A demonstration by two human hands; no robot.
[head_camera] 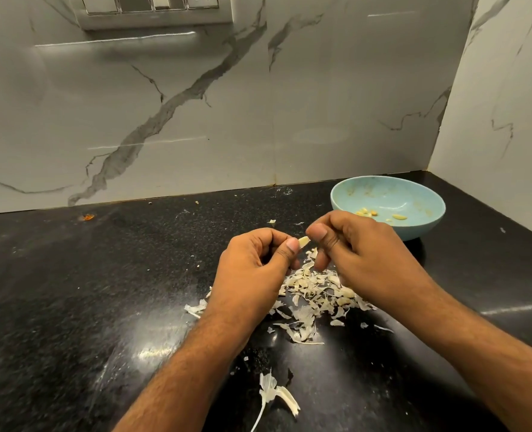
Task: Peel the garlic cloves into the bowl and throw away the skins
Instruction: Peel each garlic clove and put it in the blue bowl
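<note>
A torn strip of garlic skin (274,392) lies at the bottom centre of the black counter (71,291). Above it, 2 hands meet at mid-frame: the left hand (252,269) and right hand (361,247) both pinch 1 garlic clove (304,241) between curled fingertips, over 1 pile of skins (314,297). At right, 1 blue bowl (414,194) holds a few peeled cloves (380,213), too small to count.

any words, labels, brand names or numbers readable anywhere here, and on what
None: no text can be read in this view.
The switch and socket panel on the wall shows no readable marking.
The blue bowl bears no label or print.
The black countertop and the marble wall tiles show only specks and veins, no lettering.
</note>
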